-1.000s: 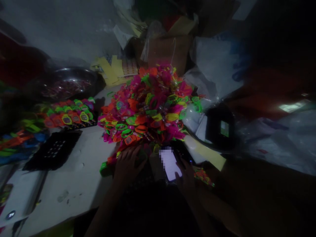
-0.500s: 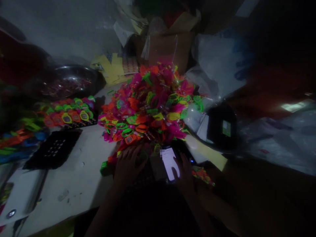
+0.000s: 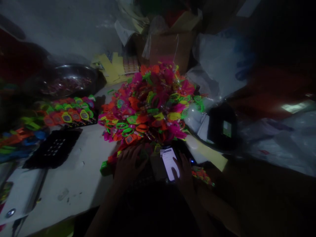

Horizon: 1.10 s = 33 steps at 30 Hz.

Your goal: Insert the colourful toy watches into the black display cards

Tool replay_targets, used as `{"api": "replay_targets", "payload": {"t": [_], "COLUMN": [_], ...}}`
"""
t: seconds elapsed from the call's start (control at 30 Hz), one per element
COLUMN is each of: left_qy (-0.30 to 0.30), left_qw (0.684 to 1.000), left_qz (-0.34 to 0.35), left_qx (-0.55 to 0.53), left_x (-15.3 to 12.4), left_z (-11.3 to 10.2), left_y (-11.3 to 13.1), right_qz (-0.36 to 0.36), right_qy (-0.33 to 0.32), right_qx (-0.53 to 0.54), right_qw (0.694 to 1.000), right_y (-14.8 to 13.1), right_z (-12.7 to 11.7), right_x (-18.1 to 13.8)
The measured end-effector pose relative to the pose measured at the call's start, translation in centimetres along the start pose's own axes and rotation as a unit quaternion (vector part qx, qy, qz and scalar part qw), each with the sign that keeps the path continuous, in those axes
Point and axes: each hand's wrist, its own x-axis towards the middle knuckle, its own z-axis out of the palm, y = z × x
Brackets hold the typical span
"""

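A big heap of neon pink, orange and green toy watches [image 3: 151, 105] lies on the white table [image 3: 81, 177]. My left hand [image 3: 128, 163] rests flat at the heap's near edge, fingers spread over some watches and a dark tray. My right hand [image 3: 184, 169] lies beside a lit phone [image 3: 170, 162], one finger touching its screen. The scene is very dark and my forearms are barely visible.
A tray of lined-up watches [image 3: 71, 113] and an empty black tray [image 3: 53, 148] sit to the left. A metal bowl [image 3: 66, 80] stands behind them. A cardboard box [image 3: 168, 46], plastic bags [image 3: 217, 65] and a dark round object [image 3: 219, 126] crowd the back and right.
My right hand's finger has slid onto the phone screen, which now shows less uncovered. My left hand has stayed on the heap's edge.
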Motion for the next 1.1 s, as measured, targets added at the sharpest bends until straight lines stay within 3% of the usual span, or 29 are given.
{"api": "replay_targets", "payload": {"t": [0.5, 0.97, 1.1], "left_qy": [0.0, -0.001, 0.0], "left_qw": [1.0, 1.0, 1.0], "left_qz": [0.0, -0.002, -0.007], "left_qx": [-0.004, -0.006, -0.005], "left_x": [0.0, -0.1, -0.1], "left_z": [0.1, 0.2, 0.2], "left_y": [-0.1, -0.1, 0.0], "right_qz": [0.006, 0.05, 0.051], "right_qy": [-0.014, 0.046, 0.035], "right_qx": [0.003, -0.025, -0.03], "right_qw": [1.0, 0.997, 0.998], "right_y": [-0.3, -1.9, -2.3], "right_z": [-0.4, -0.5, -0.2], "right_x": [0.1, 0.6, 0.9]}}
